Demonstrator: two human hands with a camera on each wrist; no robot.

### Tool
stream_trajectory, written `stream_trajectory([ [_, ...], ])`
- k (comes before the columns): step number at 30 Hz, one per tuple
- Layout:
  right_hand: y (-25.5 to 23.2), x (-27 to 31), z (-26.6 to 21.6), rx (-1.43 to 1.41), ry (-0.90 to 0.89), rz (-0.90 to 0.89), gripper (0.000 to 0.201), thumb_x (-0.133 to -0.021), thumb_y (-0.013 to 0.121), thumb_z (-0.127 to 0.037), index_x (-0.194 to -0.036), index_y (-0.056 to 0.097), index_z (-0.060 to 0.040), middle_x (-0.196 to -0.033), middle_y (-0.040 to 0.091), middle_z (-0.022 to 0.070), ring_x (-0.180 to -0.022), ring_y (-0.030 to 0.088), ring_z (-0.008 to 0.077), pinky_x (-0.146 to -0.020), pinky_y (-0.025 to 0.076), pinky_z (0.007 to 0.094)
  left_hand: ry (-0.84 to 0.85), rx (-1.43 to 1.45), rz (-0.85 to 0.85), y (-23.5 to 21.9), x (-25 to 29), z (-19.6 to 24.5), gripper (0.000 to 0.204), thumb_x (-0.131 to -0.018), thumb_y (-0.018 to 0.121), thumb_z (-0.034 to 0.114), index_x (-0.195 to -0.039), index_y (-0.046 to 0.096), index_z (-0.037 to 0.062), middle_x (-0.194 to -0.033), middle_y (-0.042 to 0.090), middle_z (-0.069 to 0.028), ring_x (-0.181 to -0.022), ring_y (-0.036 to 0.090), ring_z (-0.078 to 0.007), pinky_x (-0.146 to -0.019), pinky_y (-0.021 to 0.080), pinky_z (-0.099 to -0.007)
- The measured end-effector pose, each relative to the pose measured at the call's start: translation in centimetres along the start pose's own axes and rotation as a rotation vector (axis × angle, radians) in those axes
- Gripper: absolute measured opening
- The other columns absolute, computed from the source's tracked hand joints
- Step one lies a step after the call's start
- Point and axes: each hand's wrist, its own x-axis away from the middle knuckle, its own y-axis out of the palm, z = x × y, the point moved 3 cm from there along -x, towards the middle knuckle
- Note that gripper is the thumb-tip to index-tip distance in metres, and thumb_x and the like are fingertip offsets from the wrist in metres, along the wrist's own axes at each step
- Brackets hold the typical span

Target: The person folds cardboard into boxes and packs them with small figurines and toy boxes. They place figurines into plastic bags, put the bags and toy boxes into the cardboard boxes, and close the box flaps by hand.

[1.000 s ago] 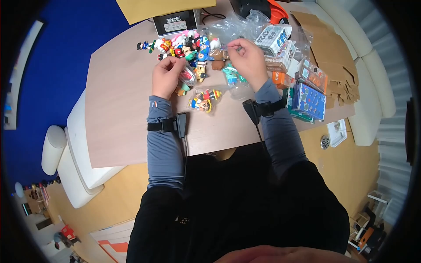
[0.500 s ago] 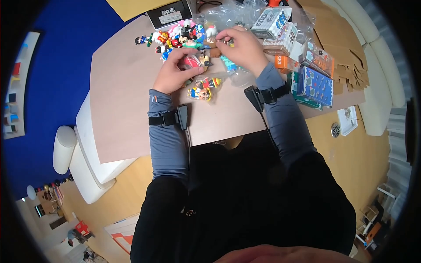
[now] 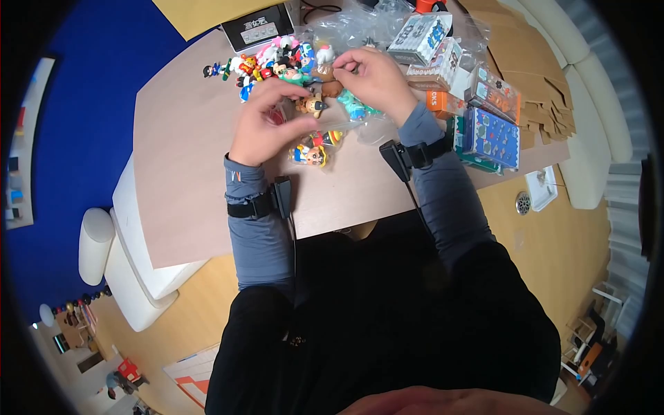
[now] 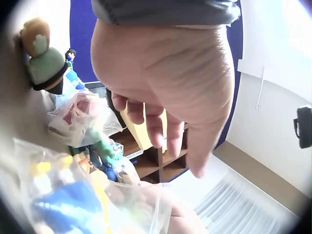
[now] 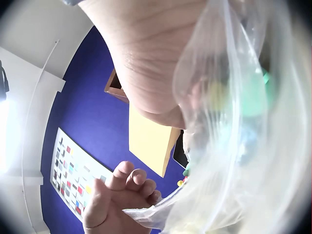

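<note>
My left hand (image 3: 266, 124) is over the near side of the toy figures, thumb and fingers spread apart with nothing between them. Beneath it lies a red piece (image 3: 278, 114), shown in clear wrap in the left wrist view; beside its fingers is a tan figure (image 3: 311, 105). My right hand (image 3: 377, 86) hovers right of the pile, fingers bent and thumb near the index fingertip; I cannot tell whether it pinches anything. Just below its fingertips is a brown piece (image 3: 332, 88). A teal bagged figure (image 3: 353, 105) lies under that hand. Clear plastic (image 5: 229, 146) hides much in the right wrist view.
A bagged blond figure (image 3: 310, 153) lies nearest me. Several toy boxes (image 3: 491, 138) stand at the right, beside flattened cardboard (image 3: 526, 62). Crumpled clear plastic (image 3: 353, 31) and a black box (image 3: 256, 31) are at the back.
My left hand has spread its thumb and fingers, coming away from the wrapped red piece beneath it. The right hand has shifted slightly left toward the pile. The head view has tilted a little.
</note>
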Motion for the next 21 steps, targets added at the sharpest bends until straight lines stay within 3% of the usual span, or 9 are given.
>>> stream_trajectory([
  [3, 0.2, -0.1, 0.3, -0.019, 0.019, 0.0, 0.022, -0.085, 0.074, -0.022, -0.099, 0.075, -0.0054, -0.09, 0.067, 0.0063, -0.074, 0.062, 0.0167, -0.068, 0.051, 0.0295, 0.18, -0.179, -0.214, 1.5, 0.1, 0.8, 0.033, -0.073, 0.087, 0.016, -0.104, 0.077, 0.0105, -0.098, 0.067, -0.0046, -0.094, 0.059, -0.0232, -0.09, 0.046, -0.0352],
  [6, 0.1, -0.2, 0.3, -0.092, 0.028, 0.008, 0.021, -0.087, 0.074, -0.021, -0.099, 0.075, -0.0035, -0.089, 0.069, 0.0057, -0.072, 0.063, 0.0137, -0.066, 0.051, 0.0281, 0.081, -0.159, -0.302, 2.1, 0.6, -2.1, 0.026, -0.079, 0.081, 0.015, -0.105, 0.077, 0.0104, -0.088, 0.068, -0.0055, -0.094, 0.059, -0.0253, -0.089, 0.046, -0.0371],
  [8, 0.2, -0.2, 0.2, -0.13, 0.03, 0.009, 0.02, -0.089, 0.073, -0.021, -0.098, 0.075, -0.0025, -0.088, 0.07, 0.0049, -0.071, 0.063, 0.0116, -0.064, 0.051, 0.0272, 0.062, -0.088, -0.252, 2.1, 0.6, -2.5, 0.016, -0.088, 0.075, 0.013, -0.102, 0.076, 0.0068, -0.08, 0.068, -0.0031, -0.085, 0.061, -0.0189, -0.081, 0.049, -0.0332],
  [10, 0.4, -0.4, 0.1, -0.427, 0.087, 0.059, 0.023, -0.093, 0.072, -0.023, -0.093, 0.074, -0.0002, -0.083, 0.07, 0.0021, -0.071, 0.062, 0.0075, -0.063, 0.05, 0.0258, -0.327, 0.288, -0.077, 1.6, 0.8, -2.9, 0.014, -0.093, 0.073, 0.014, -0.101, 0.075, 0.0024, -0.08, 0.068, -0.0007, -0.074, 0.06, -0.0099, -0.069, 0.049, -0.0273],
  [11, 0.1, -0.3, -0.6, -0.427, 0.08, 0.059, 0.023, -0.093, 0.072, -0.023, -0.093, 0.074, -0.0002, -0.083, 0.07, 0.0021, -0.071, 0.062, 0.0075, -0.063, 0.05, 0.0258, -0.232, 0.277, 0.031, 1.5, 0.6, -2.6, 0.014, -0.097, 0.071, 0.013, -0.099, 0.073, -0.0001, -0.082, 0.067, 0.0012, -0.07, 0.057, -0.0051, -0.063, 0.047, -0.0226],
  [14, -0.7, 0.1, -2.3, -0.532, 0.198, -0.106, 0.036, -0.097, 0.071, -0.036, -0.09, 0.074, -0.001, -0.076, 0.068, -0.0003, -0.069, 0.059, 0.0048, -0.061, 0.048, 0.0234, -0.218, 0.417, 0.284, 1.5, 0.2, -2.3, 0.012, -0.095, 0.073, 0.011, -0.098, 0.073, -0.0003, -0.081, 0.067, 0.0011, -0.071, 0.057, -0.006, -0.064, 0.047, -0.0232],
  [16, -0.1, 0.4, -2.1, -0.55, 0.36, -0.393, 0.052, -0.099, 0.064, -0.052, -0.089, 0.074, -0.0015, -0.073, 0.067, 0.0004, -0.062, 0.055, 0.0048, -0.057, 0.044, 0.022, -0.262, 0.469, 0.269, 1.2, 0.3, -1.8, 0.009, -0.092, 0.075, 0.007, -0.097, 0.073, 0.0003, -0.085, 0.065, 0.0005, -0.074, 0.058, -0.007, -0.066, 0.047, -0.0227],
  [17, -0.4, 1.0, -4.1, -0.511, 0.346, -0.463, 0.062, -0.103, 0.052, -0.058, -0.089, 0.071, -0.0012, -0.07, 0.06, -0.0011, -0.055, 0.044, 0.0027, -0.051, 0.034, 0.021, -0.156, 0.44, 0.193, 1.4, 0.1, -1.4, 0.01, -0.089, 0.077, 0.006, -0.097, 0.073, 0.0004, -0.088, 0.064, 0.0, -0.076, 0.058, -0.0076, -0.068, 0.047, -0.0226],
  [21, 0.4, 1.2, -3.7, -0.483, 0.406, -0.559, 0.053, -0.103, 0.055, -0.051, -0.086, 0.07, -0.0037, -0.063, 0.056, -0.0025, -0.055, 0.044, 0.003, -0.05, 0.033, 0.0207, -0.046, 0.358, -0.046, 2.5, 0.0, -0.9, 0.014, -0.084, 0.079, 0.002, -0.095, 0.072, 0.0007, -0.094, 0.061, -0.0015, -0.084, 0.057, -0.0102, -0.076, 0.046, -0.0245],
])
